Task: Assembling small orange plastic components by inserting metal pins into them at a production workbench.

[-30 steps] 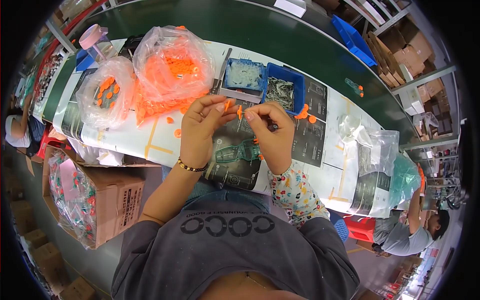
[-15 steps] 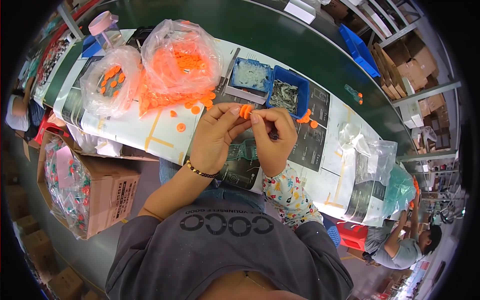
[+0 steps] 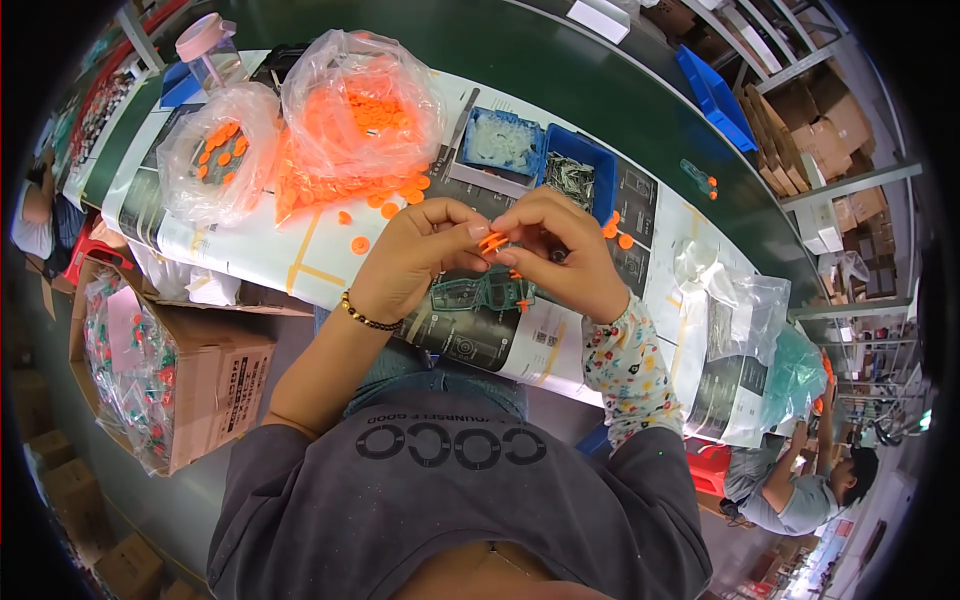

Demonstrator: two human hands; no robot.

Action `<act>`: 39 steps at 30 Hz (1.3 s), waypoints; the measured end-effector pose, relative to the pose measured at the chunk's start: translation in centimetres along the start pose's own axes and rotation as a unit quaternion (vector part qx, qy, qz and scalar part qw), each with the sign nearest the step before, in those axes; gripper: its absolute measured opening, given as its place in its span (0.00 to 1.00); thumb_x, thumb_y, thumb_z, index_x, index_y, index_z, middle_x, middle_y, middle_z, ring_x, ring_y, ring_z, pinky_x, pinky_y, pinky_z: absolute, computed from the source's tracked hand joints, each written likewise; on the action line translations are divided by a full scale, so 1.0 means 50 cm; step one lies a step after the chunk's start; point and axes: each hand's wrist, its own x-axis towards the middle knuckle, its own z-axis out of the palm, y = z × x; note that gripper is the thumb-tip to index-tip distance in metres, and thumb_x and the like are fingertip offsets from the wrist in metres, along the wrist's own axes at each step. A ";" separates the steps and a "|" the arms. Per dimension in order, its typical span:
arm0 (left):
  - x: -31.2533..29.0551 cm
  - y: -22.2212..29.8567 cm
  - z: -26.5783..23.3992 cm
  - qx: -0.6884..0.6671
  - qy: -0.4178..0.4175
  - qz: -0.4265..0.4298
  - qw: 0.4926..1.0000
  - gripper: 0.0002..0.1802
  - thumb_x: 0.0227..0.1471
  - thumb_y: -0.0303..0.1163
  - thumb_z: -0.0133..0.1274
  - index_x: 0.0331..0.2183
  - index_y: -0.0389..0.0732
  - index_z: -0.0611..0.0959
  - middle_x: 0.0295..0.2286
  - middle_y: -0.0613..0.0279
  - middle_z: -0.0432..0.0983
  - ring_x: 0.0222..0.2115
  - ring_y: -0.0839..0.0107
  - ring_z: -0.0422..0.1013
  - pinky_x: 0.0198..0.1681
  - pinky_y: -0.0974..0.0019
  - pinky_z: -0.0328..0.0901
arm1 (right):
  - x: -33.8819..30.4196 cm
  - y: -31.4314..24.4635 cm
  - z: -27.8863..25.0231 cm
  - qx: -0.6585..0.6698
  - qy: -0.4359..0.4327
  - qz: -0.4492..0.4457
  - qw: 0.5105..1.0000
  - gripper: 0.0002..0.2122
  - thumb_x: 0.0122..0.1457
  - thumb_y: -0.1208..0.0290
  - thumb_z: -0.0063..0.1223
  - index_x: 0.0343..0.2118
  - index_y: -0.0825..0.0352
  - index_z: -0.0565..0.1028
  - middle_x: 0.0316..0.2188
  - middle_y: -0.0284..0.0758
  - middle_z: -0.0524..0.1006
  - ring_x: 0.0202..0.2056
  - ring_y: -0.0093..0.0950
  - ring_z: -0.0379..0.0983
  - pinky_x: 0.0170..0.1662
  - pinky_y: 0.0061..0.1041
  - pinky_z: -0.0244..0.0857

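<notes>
A small stack of orange discs [image 3: 493, 242] sits between the two hands, above the worktop [image 3: 330, 272]. The left hand [image 3: 415, 255] has its grip pinching the discs between thumb and forefinger; the right hand [image 3: 572, 252] meets them from the other side, thumb and forefinger bent toward them, though I cannot tell whether its grip is pressed together on anything. Just below the hands lies a clear green plastic piece [image 3: 465, 292] with orange bits at its right end. Beyond the hands stand a blue bin [image 3: 607, 172] of thin metal pieces and, to its left, a blue tray [image 3: 531, 168] with whitish contents. Farther left are a large clear bag [image 3: 305, 75] heaped with orange discs and a smaller clear bag [image 3: 180, 190] holding fewer.
</notes>
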 end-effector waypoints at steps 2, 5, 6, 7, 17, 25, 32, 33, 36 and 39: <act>-0.001 0.003 0.006 0.014 -0.011 -0.008 1.000 0.09 0.55 0.30 0.53 0.36 0.34 0.78 0.34 0.59 0.77 0.34 0.75 0.74 0.39 0.72 0.70 | 0.003 -0.003 -0.011 -0.101 -0.058 -0.064 0.991 0.09 0.50 0.79 0.59 0.35 0.66 0.74 0.30 0.26 0.70 0.26 0.12 0.63 0.27 0.11 0.56; -0.009 0.002 0.026 0.056 -0.009 0.037 0.998 0.10 0.52 0.28 0.56 0.37 0.34 0.78 0.33 0.60 0.77 0.33 0.76 0.73 0.40 0.73 0.68 | -0.009 0.001 -0.015 -0.074 -0.050 -0.035 0.995 0.08 0.51 0.78 0.60 0.34 0.66 0.75 0.31 0.26 0.70 0.27 0.12 0.64 0.28 0.11 0.57; -0.011 -0.004 0.031 0.056 -0.010 0.036 0.998 0.10 0.52 0.28 0.56 0.37 0.34 0.78 0.33 0.60 0.77 0.33 0.76 0.73 0.40 0.73 0.68 | -0.012 0.002 -0.014 -0.060 -0.047 -0.021 0.997 0.08 0.51 0.78 0.60 0.34 0.66 0.75 0.31 0.26 0.70 0.27 0.12 0.65 0.28 0.10 0.57; -0.014 -0.012 0.037 0.095 -0.004 0.080 0.992 0.11 0.51 0.27 0.57 0.37 0.34 0.78 0.33 0.61 0.77 0.33 0.76 0.73 0.40 0.73 0.68 | -0.014 0.002 -0.014 -0.060 -0.046 -0.020 0.997 0.08 0.51 0.78 0.60 0.34 0.66 0.75 0.31 0.26 0.70 0.27 0.12 0.65 0.28 0.10 0.57; -0.014 -0.023 0.045 0.211 0.041 0.149 0.965 0.14 0.46 0.24 0.61 0.37 0.34 0.78 0.33 0.63 0.76 0.35 0.77 0.72 0.41 0.73 0.67 | -0.019 -0.008 -0.014 0.047 -0.026 0.098 0.994 0.06 0.54 0.74 0.58 0.33 0.67 0.75 0.27 0.24 0.73 0.26 0.10 0.64 0.29 0.10 0.57; -0.020 -0.092 0.053 0.087 0.083 0.063 0.991 0.16 0.47 0.27 0.62 0.38 0.34 0.77 0.36 0.61 0.76 0.37 0.75 0.72 0.42 0.71 0.67 | -0.039 0.009 -0.022 0.015 -0.042 0.140 0.989 0.06 0.54 0.73 0.59 0.33 0.68 0.75 0.26 0.23 0.73 0.26 0.08 0.64 0.28 0.10 0.57; -0.003 -0.133 0.049 0.516 0.033 0.217 0.828 0.32 0.40 0.33 0.65 0.47 0.37 0.70 0.40 0.57 0.72 0.45 0.62 0.67 0.51 0.58 0.59 | -0.054 0.055 -0.025 -0.162 -0.070 0.080 0.981 0.06 0.51 0.73 0.58 0.31 0.69 0.74 0.24 0.29 0.74 0.24 0.18 0.69 0.27 0.18 0.62; -0.003 -0.141 0.047 0.608 0.028 0.238 0.757 0.36 0.39 0.34 0.65 0.49 0.38 0.68 0.41 0.57 0.71 0.46 0.60 0.65 0.52 0.56 0.57 | -0.059 0.072 -0.022 -0.245 -0.089 0.036 0.965 0.07 0.50 0.73 0.58 0.30 0.69 0.74 0.24 0.31 0.74 0.24 0.22 0.71 0.27 0.21 0.64; 0.006 -0.152 0.025 0.638 0.014 0.205 0.742 0.39 0.37 0.35 0.65 0.51 0.38 0.67 0.41 0.55 0.71 0.47 0.56 0.63 0.53 0.54 0.54 | -0.060 0.084 -0.008 -0.365 -0.130 -0.004 0.922 0.07 0.49 0.73 0.57 0.30 0.68 0.74 0.25 0.36 0.75 0.26 0.31 0.73 0.29 0.28 0.67; 0.015 -0.155 0.011 0.658 -0.004 0.189 0.729 0.41 0.35 0.36 0.65 0.52 0.38 0.66 0.40 0.54 0.71 0.47 0.54 0.62 0.54 0.53 0.52 | -0.056 0.088 0.010 -0.439 -0.174 0.005 0.881 0.09 0.47 0.72 0.55 0.32 0.68 0.75 0.27 0.41 0.76 0.30 0.40 0.75 0.31 0.35 0.69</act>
